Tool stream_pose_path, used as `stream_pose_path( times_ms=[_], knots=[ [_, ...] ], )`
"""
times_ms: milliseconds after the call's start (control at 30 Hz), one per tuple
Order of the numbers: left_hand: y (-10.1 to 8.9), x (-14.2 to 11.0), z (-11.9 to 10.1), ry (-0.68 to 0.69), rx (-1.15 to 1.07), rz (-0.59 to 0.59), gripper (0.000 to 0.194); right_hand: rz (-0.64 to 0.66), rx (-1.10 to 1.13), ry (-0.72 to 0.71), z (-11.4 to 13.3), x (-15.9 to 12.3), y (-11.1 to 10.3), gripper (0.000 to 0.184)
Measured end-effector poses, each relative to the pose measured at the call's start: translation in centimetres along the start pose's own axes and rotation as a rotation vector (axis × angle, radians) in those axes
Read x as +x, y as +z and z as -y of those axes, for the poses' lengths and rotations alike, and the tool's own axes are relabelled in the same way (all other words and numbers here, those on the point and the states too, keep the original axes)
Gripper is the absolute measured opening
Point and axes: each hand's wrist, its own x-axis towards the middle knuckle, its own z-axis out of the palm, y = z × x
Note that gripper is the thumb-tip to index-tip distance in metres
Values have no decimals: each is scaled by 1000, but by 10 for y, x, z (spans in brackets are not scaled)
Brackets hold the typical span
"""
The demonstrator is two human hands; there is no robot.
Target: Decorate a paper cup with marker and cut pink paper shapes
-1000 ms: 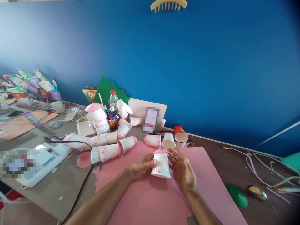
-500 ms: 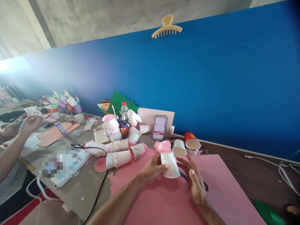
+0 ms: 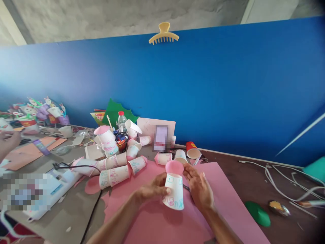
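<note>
A white paper cup with pink and teal marker drawings is upside down in my left hand, whose thumb presses its side. At the cup's upper end stands a pink paper disc, tilted toward me. My right hand is beside the cup, palm inward, fingers stretched; its fingertips reach the disc's right edge, and whether they touch it I cannot tell. Below both hands lies a pink paper sheet. A dark tool, partly hidden by my right hand, rests on it.
Several decorated cups lie left of the sheet, with a stack of cups behind. A red cup lies at the back. White cables and a green piece are at right. Another person's hand shows at far left.
The view has swung right. My left hand has brought the cup lower and nearer, and the disc shows more fully. My right hand has moved up from the cup's side toward the disc.
</note>
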Motion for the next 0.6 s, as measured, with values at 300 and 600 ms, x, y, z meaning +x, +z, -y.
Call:
stream_pose_path(
  times_ms=[300, 600],
  knots=[
    [15, -1, 2, -157, -82, 186, 60, 185, 131, 230, 17, -9, 13, 68],
    [11, 2, 13, -118, -251, 72, 54, 314, 59, 215, 13, -14, 11, 69]
  ],
)
